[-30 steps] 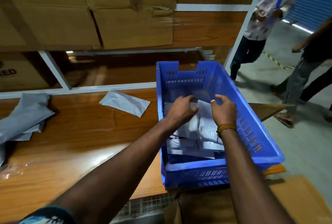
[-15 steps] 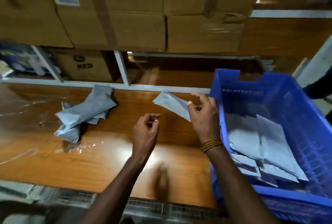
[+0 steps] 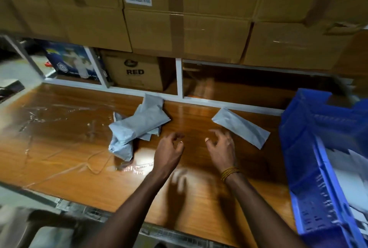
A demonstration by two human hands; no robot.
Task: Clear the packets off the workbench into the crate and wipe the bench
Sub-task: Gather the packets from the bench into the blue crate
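Both hands have left the crate (image 3: 310,168) and now hover over the tabletop (image 3: 65,148): left hand (image 3: 169,148) and right hand (image 3: 221,146) are half-open and hold nothing. A pile (image 3: 137,126) and one packet (image 3: 241,126) remain to clear.

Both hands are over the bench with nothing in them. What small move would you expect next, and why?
Probably the right hand reaches slightly right to pick up the single grey packet. That packet lies flat just beyond its fingers, next to the blue crate. The left hand is as close to the heap of packets, so it could go first instead.
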